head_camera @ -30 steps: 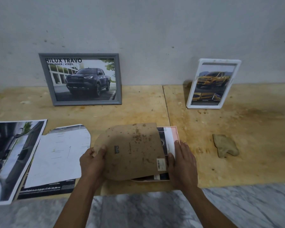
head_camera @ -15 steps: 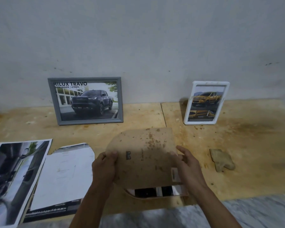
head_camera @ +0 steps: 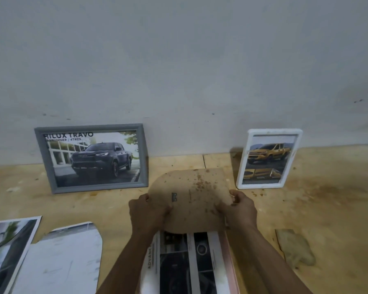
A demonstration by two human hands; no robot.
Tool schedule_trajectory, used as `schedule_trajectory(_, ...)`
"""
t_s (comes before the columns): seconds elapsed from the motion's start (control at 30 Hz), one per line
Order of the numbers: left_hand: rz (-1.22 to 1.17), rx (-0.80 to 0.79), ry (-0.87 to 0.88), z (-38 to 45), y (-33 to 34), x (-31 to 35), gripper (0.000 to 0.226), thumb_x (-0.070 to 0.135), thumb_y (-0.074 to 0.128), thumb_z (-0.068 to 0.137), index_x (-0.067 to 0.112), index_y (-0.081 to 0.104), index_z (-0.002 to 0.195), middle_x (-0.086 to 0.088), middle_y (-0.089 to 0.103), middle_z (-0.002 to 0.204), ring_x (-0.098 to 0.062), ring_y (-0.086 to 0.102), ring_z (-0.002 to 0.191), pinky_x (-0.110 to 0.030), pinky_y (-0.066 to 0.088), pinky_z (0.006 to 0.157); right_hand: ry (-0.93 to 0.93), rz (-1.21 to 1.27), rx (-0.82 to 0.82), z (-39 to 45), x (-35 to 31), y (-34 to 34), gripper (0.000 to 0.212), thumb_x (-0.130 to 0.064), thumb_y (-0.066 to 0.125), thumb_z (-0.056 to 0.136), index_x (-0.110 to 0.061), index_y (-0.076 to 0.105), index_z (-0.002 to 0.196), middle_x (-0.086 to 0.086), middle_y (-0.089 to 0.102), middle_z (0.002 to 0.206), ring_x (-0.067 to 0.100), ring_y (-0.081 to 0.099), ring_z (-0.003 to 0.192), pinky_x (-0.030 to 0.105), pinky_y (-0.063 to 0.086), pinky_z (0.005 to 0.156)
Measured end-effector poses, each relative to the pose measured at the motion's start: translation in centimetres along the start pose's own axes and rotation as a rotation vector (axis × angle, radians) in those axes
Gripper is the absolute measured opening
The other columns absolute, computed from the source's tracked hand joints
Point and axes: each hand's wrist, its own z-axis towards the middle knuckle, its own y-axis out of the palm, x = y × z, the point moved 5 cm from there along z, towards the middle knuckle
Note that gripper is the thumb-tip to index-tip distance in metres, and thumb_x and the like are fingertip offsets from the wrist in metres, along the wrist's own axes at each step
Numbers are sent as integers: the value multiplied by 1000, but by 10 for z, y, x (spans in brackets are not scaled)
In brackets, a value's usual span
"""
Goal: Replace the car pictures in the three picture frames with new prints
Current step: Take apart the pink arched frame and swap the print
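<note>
My left hand [head_camera: 148, 211] and my right hand [head_camera: 239, 205] grip the two sides of a brown stained backing board [head_camera: 192, 200], lifted above the table. Under it a pink frame [head_camera: 229, 255] lies flat with a car print [head_camera: 187, 262] on top, partly hidden by my forearms. A grey frame [head_camera: 91, 158] with a dark pickup picture leans on the wall at the left. To the right stands a white frame [head_camera: 268, 159] showing a yellow pickup.
Loose prints lie at the front left: a large car print [head_camera: 6, 251] and a white sheet [head_camera: 66, 259] face down. A tan piece of backing [head_camera: 295, 247] lies at the right on the wooden table [head_camera: 327, 198]. The grey wall [head_camera: 179, 71] closes the back.
Both hands have raised the backing board off the pink frame and away from me, uncovering the print beneath. My view has tilted upward.
</note>
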Motion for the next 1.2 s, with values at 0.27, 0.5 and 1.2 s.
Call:
schedule_trajectory(0.27, 157, 60, 88, 43, 36, 17, 69, 36, 83, 69, 4, 54, 122, -14, 61, 114, -34, 56, 106, -49, 51, 90, -78, -209, 21, 66, 12, 31, 53, -15, 72, 80, -11, 52, 129, 3, 51, 118, 19, 50, 108, 26, 45, 86)
schedule_trajectory(0.5, 255, 117, 70, 52, 47, 10, 67, 44, 83, 69, 12, 56, 122, -13, 58, 121, -35, 53, 112, -51, 52, 89, -158, -358, 74, 75, 17, 41, 58, -26, 75, 78, -13, 52, 129, 6, 46, 126, 25, 43, 117, 37, 42, 95)
schedule_trajectory(1.2, 275, 49, 143, -31, 2, -25, 62, 50, 64, 87, 17, 48, 137, -8, 55, 135, -27, 54, 119, -47, 51, 92, -321, -355, 70, -14, 28, 6, 32, -23, 65, 86, -20, 63, 118, 1, 60, 111, 23, 56, 106, 27, 47, 81)
